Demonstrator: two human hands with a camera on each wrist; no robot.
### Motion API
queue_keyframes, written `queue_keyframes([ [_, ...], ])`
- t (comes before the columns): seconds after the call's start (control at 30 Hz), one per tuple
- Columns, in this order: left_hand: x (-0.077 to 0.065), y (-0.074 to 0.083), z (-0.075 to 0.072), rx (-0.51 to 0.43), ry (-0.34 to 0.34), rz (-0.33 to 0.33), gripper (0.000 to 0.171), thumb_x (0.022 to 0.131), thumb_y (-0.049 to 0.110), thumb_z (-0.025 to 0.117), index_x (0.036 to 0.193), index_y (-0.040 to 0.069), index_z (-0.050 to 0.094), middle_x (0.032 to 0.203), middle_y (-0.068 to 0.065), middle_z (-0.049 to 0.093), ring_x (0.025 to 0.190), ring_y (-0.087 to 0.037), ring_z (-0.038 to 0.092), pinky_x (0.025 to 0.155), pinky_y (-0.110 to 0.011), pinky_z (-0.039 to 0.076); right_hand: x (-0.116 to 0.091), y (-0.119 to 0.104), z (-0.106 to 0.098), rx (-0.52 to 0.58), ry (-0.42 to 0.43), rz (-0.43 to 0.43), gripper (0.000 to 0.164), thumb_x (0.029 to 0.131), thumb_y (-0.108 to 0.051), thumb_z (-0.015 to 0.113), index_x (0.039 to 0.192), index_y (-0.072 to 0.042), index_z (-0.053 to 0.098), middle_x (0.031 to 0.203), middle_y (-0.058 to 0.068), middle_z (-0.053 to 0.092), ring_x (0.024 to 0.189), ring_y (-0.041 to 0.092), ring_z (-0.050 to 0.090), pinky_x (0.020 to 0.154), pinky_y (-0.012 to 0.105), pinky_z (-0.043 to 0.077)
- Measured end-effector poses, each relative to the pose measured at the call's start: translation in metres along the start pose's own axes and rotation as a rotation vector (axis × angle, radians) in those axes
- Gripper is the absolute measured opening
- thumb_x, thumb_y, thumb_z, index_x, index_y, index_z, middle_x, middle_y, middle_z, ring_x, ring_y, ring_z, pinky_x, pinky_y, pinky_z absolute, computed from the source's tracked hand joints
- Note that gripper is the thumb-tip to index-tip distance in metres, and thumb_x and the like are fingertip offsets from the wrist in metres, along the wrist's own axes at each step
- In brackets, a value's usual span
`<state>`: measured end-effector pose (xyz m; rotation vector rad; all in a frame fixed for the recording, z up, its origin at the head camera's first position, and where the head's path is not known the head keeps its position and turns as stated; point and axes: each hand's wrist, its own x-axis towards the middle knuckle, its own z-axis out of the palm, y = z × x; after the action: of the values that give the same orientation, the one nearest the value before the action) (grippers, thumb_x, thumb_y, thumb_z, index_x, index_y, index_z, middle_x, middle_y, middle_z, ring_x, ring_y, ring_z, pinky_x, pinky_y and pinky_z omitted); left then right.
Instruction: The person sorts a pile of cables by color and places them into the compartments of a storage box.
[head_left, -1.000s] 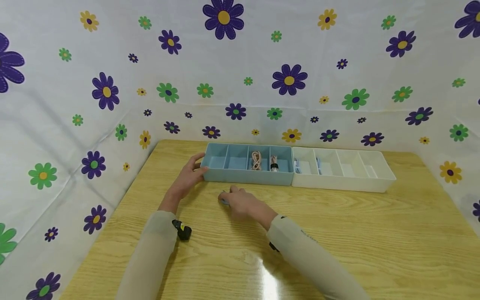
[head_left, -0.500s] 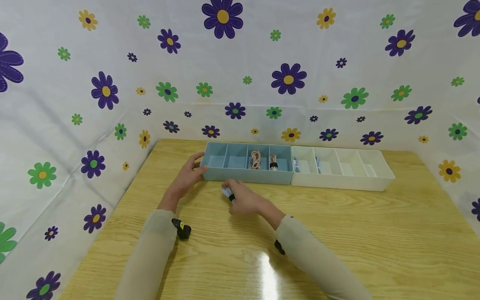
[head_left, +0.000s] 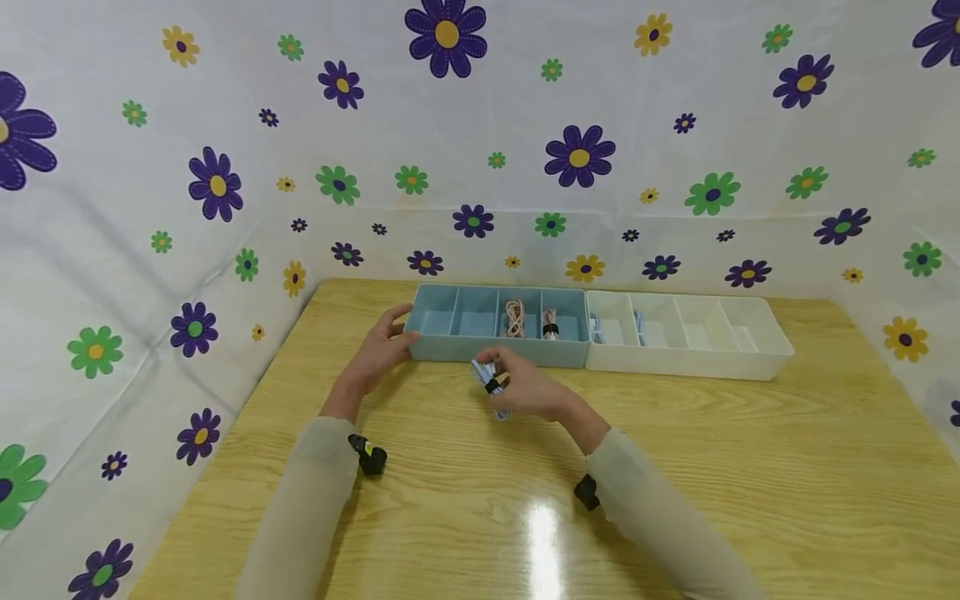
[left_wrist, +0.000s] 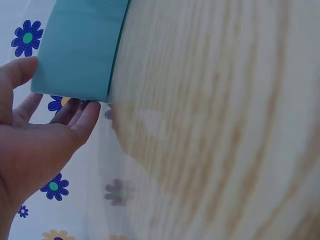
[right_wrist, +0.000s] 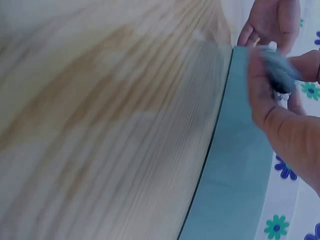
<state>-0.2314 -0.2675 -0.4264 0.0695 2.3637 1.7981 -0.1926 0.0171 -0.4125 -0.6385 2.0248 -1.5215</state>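
Observation:
My right hand [head_left: 532, 392] pinches a bundled light-blue cable [head_left: 482, 371] with a black strap round its middle. It is above the table, just in front of the blue divided box [head_left: 495, 351]. In the right wrist view the cable bundle [right_wrist: 281, 67] is blurred between thumb and fingers. At the box's left end is my left hand [head_left: 375, 354], its thumb and fingers resting against the end wall. The left wrist view shows those fingers [left_wrist: 86, 122] extended and touching the box. Two pinkish cable bundles [head_left: 514, 319] lie in the blue box's two right compartments.
A white divided box [head_left: 682, 362] stands end to end with the blue one. Light-blue cables [head_left: 596, 328] lie in its two left compartments. Both boxes sit near the back of the wooden table [head_left: 450, 500], before a flower-printed cloth [head_left: 480, 125].
My right hand has lifted the light-blue cable bundle from the table and moved it right, close to the blue box's front. My left hand stays at the box's left end.

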Motion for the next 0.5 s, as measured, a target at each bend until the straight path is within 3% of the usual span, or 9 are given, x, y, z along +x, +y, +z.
queue_keyframes([
  [0.17, 0.002, 0.002, 0.001, 0.017, -0.003, -0.025, 0.063, 0.105, 0.018, 0.049, 0.159, 0.014, 0.018, 0.159, -0.027, 0.019, 0.144, -0.044, 0.027, 0.111, -0.055, 0.034, -0.009, 0.007, -0.013, 0.05, -0.028, -0.023, 0.067, 0.083, 0.014, 0.06, 0.143, -0.007, 0.039, 0.123, 0.024, 0.046, 0.093, 0.034, 0.059, 0.073, 0.036, 0.054],
  [0.23, 0.005, -0.006, 0.0, 0.033, 0.006, -0.024, 0.062, 0.105, 0.02, 0.05, 0.159, 0.017, 0.019, 0.159, -0.026, 0.021, 0.144, -0.043, 0.028, 0.111, -0.054, 0.035, -0.013, 0.007, -0.017, 0.074, -0.026, -0.021, 0.069, 0.083, 0.014, 0.062, 0.144, -0.008, 0.039, 0.124, 0.024, 0.046, 0.095, 0.039, 0.06, 0.074, 0.037, 0.055],
  [0.33, 0.003, -0.006, 0.001, 0.043, 0.011, -0.034, 0.062, 0.104, 0.021, 0.051, 0.158, 0.017, 0.02, 0.158, -0.025, 0.022, 0.143, -0.042, 0.031, 0.11, -0.053, 0.036, -0.02, 0.007, -0.024, 0.107, -0.013, -0.008, 0.07, 0.084, 0.013, 0.063, 0.146, -0.009, 0.038, 0.126, 0.026, 0.046, 0.101, 0.045, 0.061, 0.077, 0.038, 0.056],
  [0.5, 0.006, -0.003, 0.0, 0.032, 0.008, -0.026, 0.062, 0.104, 0.021, 0.051, 0.158, 0.016, 0.02, 0.157, -0.027, 0.023, 0.141, -0.043, 0.032, 0.11, -0.054, 0.037, -0.032, 0.005, -0.038, 0.125, 0.041, -0.02, 0.068, 0.087, 0.011, 0.063, 0.146, -0.01, 0.037, 0.128, 0.026, 0.046, 0.1, 0.038, 0.063, 0.076, 0.035, 0.056],
])
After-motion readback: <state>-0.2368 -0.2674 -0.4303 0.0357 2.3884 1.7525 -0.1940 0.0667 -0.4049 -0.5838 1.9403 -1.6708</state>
